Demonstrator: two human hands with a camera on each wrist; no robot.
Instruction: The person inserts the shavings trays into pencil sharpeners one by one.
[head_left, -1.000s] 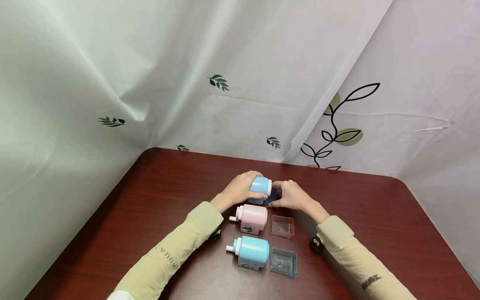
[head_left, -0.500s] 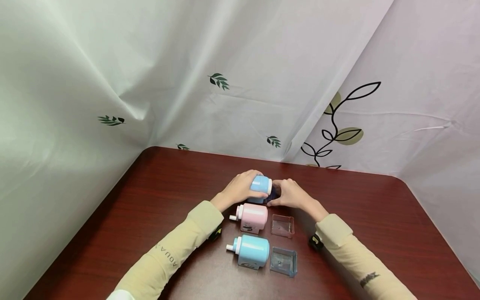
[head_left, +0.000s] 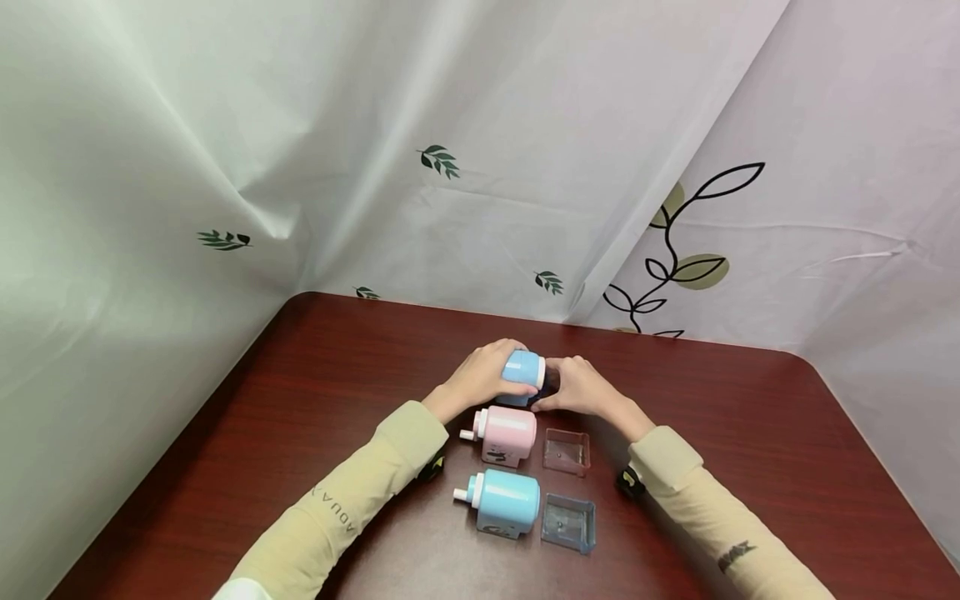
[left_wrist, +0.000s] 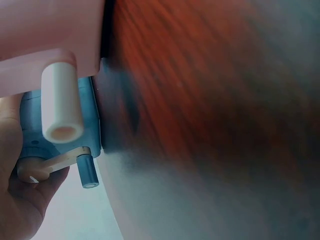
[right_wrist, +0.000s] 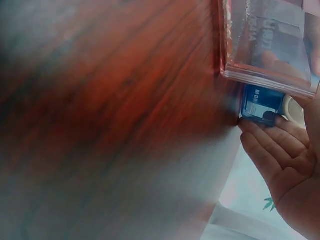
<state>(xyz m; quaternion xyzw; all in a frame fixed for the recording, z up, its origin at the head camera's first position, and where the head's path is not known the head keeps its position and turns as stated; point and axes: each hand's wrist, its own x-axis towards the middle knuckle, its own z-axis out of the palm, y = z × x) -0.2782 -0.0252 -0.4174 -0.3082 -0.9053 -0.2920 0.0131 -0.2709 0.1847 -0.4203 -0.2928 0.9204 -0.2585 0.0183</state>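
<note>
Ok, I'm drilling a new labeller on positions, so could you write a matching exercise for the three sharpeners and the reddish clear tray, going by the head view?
Things
1. pink sharpener
2. turquoise sharpener
3. blue sharpener
4. reddish clear tray

Places
A. directly right of the middle sharpener, on the table
B. in the grip of the left hand
C. between the other two sharpeners
D. lowest of the sharpeners in the picture

Pairs: 1-C, 2-D, 3-B, 4-A
</note>
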